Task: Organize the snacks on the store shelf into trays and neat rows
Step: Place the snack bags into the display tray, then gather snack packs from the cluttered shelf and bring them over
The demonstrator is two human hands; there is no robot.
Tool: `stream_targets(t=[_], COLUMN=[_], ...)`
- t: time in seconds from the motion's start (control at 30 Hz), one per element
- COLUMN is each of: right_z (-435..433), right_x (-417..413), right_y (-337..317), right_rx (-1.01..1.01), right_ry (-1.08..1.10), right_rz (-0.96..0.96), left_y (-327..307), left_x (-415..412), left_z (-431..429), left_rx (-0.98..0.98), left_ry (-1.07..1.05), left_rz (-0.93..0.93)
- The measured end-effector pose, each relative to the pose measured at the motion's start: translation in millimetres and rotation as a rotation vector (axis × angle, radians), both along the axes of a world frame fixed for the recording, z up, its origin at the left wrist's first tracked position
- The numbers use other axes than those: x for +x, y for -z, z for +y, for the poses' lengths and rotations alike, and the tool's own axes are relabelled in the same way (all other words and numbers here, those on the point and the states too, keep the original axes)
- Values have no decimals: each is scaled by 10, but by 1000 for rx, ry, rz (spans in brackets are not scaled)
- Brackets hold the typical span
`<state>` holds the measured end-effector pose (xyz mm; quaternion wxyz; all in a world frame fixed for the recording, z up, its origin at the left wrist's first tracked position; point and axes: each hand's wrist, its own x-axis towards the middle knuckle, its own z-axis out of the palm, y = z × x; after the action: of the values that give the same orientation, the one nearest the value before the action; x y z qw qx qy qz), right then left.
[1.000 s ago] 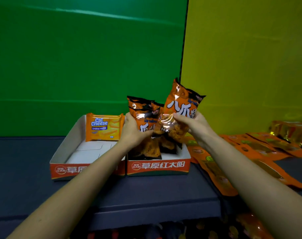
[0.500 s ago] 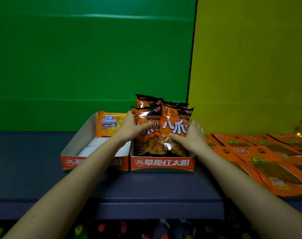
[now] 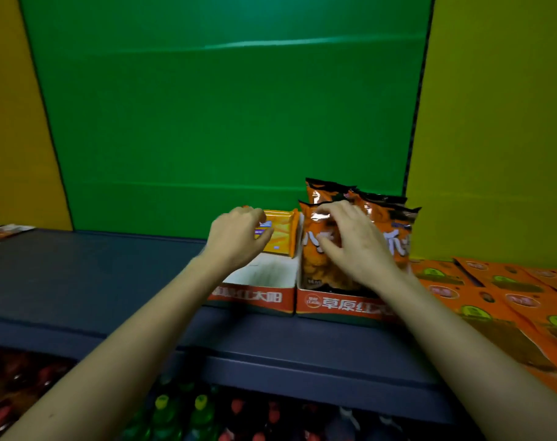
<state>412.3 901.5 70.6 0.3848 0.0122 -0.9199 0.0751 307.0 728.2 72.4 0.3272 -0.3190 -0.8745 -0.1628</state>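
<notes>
Several orange-and-black snack bags (image 3: 395,224) stand upright in the right cardboard tray (image 3: 340,305). My right hand (image 3: 353,246) lies flat against the front bag, fingers spread, gripping nothing. The left cardboard tray (image 3: 255,297) holds one yellow Cal Cheese wafer pack (image 3: 282,232) standing at its back; the rest of its white floor is bare. My left hand (image 3: 239,238) hovers over this tray, its loosely curled fingers at the left part of the wafer pack and hiding its label. I cannot tell whether the fingers touch the pack.
Flat orange pouches (image 3: 493,300) lie overlapping on the dark blue shelf (image 3: 96,275) right of the trays. A few packets (image 3: 3,232) lie at the far left. Green and yellow panels form the back wall. Bottles (image 3: 181,409) fill the shelf below.
The last orange bag has gone down into the right tray. My left hand left the bags and moved left to the wafer pack. My right hand shifted left across the front bag.
</notes>
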Motion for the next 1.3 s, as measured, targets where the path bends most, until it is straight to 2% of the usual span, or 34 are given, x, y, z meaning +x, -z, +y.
stream_targets(t=[0.27, 0.6, 0.77, 1.07, 1.3], right_z=[-1253, -3579, -4650, -5948, -6660], right_x=[-604, -1337, -1631, -2303, -3239], right_y=[24, 156, 236, 225, 253], right_rx=[75, 33, 6, -10, -17], right_ry=[-239, -496, -581, -628, -627], right_rz=[-156, -291, -318, -416, -424], left_y=[105, 182, 292, 438, 547], left_x=[-206, -405, -425, -680, -1374], left_z=[-1484, -4012, -5056, -6267, -7078], left_rx=[-95, -192, -176, -78, -47], left_ry=[-246, -515, -615, -744, -770], left_rz=[-12, -124, -169, -219, -261])
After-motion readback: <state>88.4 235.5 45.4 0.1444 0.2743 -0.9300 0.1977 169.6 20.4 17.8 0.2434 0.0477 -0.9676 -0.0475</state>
